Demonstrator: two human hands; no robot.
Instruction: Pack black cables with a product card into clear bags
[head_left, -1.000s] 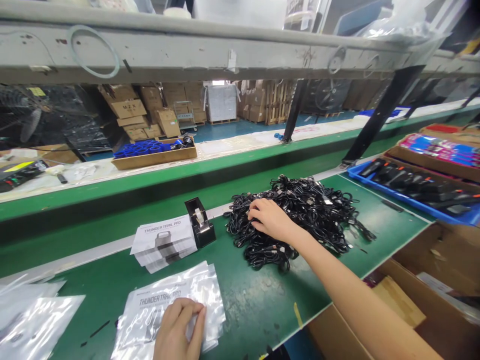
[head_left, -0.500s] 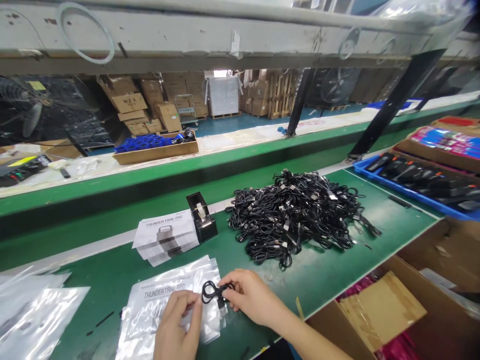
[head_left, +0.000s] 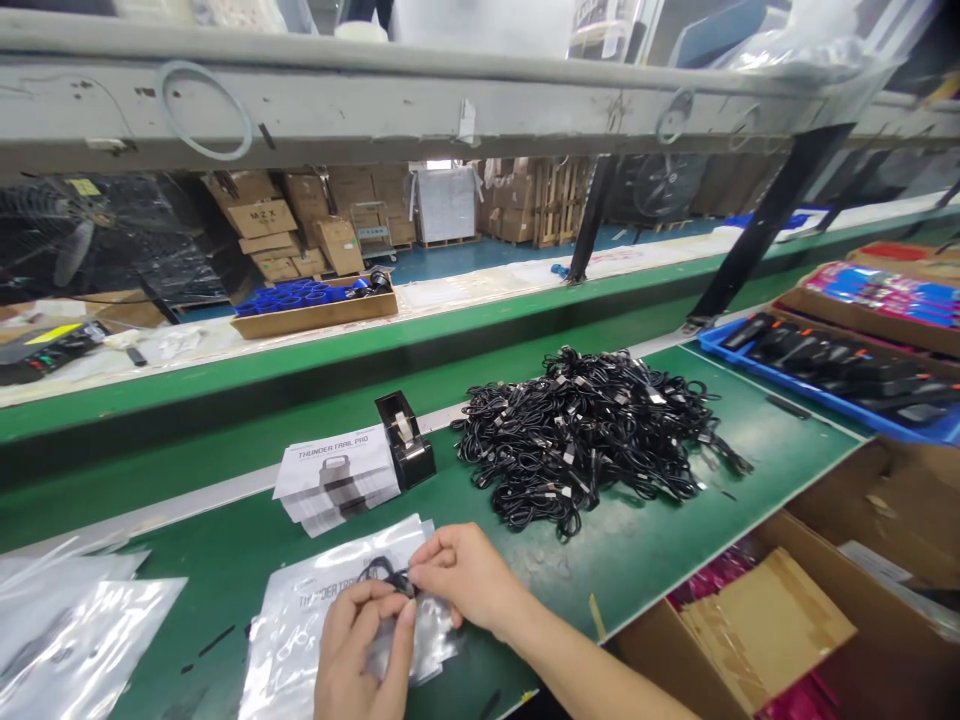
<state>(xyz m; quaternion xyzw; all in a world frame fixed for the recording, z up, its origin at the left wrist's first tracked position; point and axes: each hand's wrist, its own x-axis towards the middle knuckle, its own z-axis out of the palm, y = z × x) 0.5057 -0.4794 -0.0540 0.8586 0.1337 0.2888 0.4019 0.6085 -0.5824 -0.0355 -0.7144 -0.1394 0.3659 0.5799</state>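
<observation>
A small coiled black USB cable point(head_left: 386, 572) is pinched between my two hands. My left hand point(head_left: 364, 640) has thumb and fingertips closed on its near side. My right hand point(head_left: 465, 580) grips the other side of the coil, fingers curled. Right below them lies a stack of clear plastic bags point(head_left: 289, 640) with printed sheets reading "THUNDER TRAIL PRO". The cable's plugs are mostly hidden by my fingers. Behind the bags sit a pile of printed leaflets point(head_left: 337, 475) and a black tape dispenser point(head_left: 406, 440). A big heap of bundled black cables point(head_left: 585, 440) lies to the right.
More clear bags point(head_left: 90, 620) lie at the left. A blue tray point(head_left: 832, 375) of black devices stands at the far right. Below the table's right edge is an open cardboard box point(head_left: 772, 620). A carton of blue rings point(head_left: 315, 312) rests on the back ledge.
The cable has moved left and slightly up, over the bags. My right hand has shifted left toward my left hand, and both now close around the coil. The camera view has tilted up slightly.
</observation>
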